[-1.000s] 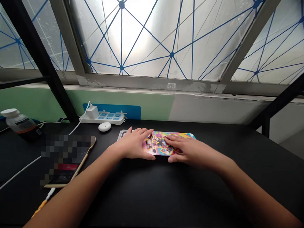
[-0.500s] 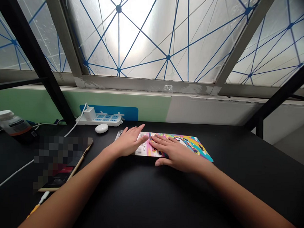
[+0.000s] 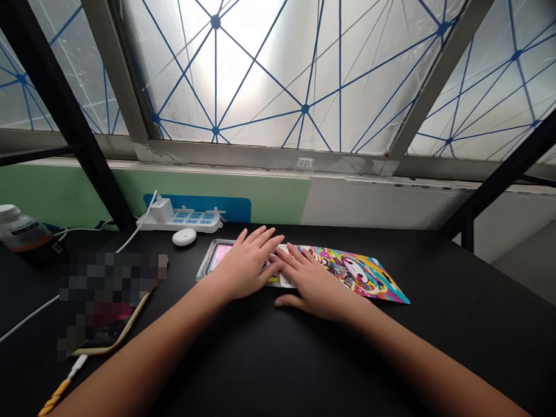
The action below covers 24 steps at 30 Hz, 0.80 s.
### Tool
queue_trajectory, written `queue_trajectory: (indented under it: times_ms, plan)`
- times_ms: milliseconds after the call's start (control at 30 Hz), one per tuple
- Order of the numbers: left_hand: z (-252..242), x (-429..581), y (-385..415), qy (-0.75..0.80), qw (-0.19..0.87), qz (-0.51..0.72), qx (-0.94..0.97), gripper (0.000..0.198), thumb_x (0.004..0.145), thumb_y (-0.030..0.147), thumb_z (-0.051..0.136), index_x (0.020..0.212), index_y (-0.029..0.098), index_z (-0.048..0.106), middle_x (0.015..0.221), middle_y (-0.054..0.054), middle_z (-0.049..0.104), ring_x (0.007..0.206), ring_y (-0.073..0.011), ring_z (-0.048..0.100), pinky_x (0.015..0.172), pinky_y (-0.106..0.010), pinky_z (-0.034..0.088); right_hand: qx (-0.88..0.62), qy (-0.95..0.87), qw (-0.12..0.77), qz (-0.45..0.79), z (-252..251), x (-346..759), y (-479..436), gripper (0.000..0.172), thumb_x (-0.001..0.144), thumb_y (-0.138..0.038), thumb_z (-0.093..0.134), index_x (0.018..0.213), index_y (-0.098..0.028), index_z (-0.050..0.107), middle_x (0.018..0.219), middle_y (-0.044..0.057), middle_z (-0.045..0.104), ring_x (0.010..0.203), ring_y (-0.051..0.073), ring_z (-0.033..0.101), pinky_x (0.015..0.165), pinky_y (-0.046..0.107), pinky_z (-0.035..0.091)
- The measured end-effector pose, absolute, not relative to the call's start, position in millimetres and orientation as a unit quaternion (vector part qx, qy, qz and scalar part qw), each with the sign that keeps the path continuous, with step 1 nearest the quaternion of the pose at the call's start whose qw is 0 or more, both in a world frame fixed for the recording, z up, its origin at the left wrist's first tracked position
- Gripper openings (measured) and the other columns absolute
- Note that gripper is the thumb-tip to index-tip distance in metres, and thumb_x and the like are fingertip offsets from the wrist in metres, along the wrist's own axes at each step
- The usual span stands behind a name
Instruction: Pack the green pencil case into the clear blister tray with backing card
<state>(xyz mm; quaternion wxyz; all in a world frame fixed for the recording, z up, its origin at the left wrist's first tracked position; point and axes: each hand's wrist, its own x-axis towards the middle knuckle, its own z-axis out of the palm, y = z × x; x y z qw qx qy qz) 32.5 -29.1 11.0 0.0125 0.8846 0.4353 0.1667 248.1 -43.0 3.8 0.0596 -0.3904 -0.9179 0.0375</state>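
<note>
Our left hand [image 3: 246, 271] flat on clear tray [image 3: 207, 261], right hand [image 3: 314, 289] flat on printed sleeve [image 3: 360, 275]; both open, fingers spread, neither clenched. Sleeve lies partly off tray, toward right, on black desk [image 3: 300, 367]. Far: power strip [image 3: 179, 222], earbud case [image 3: 184, 237], bottle [image 3: 17, 228] at left; frosted window [image 3: 283, 69] beyond.

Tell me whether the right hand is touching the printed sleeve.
Touching: the head view shows the right hand lying flat on top of the printed sleeve, covering its near end.
</note>
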Motion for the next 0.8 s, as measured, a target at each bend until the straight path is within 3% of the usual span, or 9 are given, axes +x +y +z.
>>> queue_trajectory:
  times_ms: [100,267,433,533,633,800]
  plan:
    - [5,38,-29,0.473,0.078,0.121,0.869,0.074,0.099,0.065,0.023,0.157,0.02,0.023,0.163,-0.011,0.024,0.152,-0.0299,0.015,0.12,-0.055,0.018,-0.381,-0.921,0.078,0.028,-3,248,-38,0.084,0.089,-0.062,0.056,0.157,-0.021,0.027,0.163,0.014,0.023,0.149,0.037,0.018,0.119,0.057,0.023]
    - [3,31,-18,0.495,0.105,0.065,0.86,0.079,0.096,0.071,0.019,0.157,0.021,0.027,0.165,-0.011,0.016,0.152,-0.0316,0.009,0.12,-0.056,0.01,-0.361,-0.929,0.085,0.024,-5,263,-29,0.073,0.094,-0.044,0.056,0.157,-0.021,0.026,0.162,0.012,0.027,0.149,0.032,0.021,0.121,0.052,0.024]
    - [7,19,-13,0.5,0.109,0.054,0.858,0.08,0.095,0.073,0.021,0.157,0.023,0.027,0.165,-0.008,0.016,0.153,-0.0306,0.009,0.12,-0.056,0.01,-0.373,-0.924,0.082,0.02,-10,301,-28,0.067,0.092,-0.019,0.049,0.156,-0.018,0.029,0.162,0.012,0.027,0.15,0.027,0.021,0.121,0.049,0.026]
    - [6,13,-11,0.497,0.111,0.063,0.858,0.079,0.094,0.073,0.021,0.156,0.024,0.029,0.165,-0.008,0.017,0.152,-0.0306,0.01,0.12,-0.056,0.011,-0.405,-0.909,0.101,0.004,-11,337,-29,0.072,0.083,-0.005,0.042,0.153,-0.018,0.036,0.157,0.012,0.038,0.144,0.025,0.036,0.116,0.048,0.036]
    - [4,11,-9,0.506,0.107,0.08,0.852,0.077,0.095,0.072,0.021,0.155,0.024,0.032,0.164,-0.01,0.019,0.152,-0.032,0.012,0.119,-0.058,0.012,-0.431,-0.887,0.153,-0.064,-1,354,-42,0.065,0.084,-0.005,0.039,0.146,-0.019,0.049,0.144,0.011,0.055,0.131,0.027,0.054,0.11,0.048,0.046]
    - [-1,20,-6,0.52,0.084,0.108,0.843,0.072,0.097,0.067,0.026,0.152,0.022,0.038,0.162,-0.014,0.026,0.151,-0.0349,0.016,0.118,-0.058,0.014,-0.315,-0.922,0.184,-0.129,10,301,-102,0.047,0.092,-0.007,0.039,0.132,-0.016,0.062,0.129,0.013,0.068,0.118,0.027,0.065,0.103,0.044,0.051]
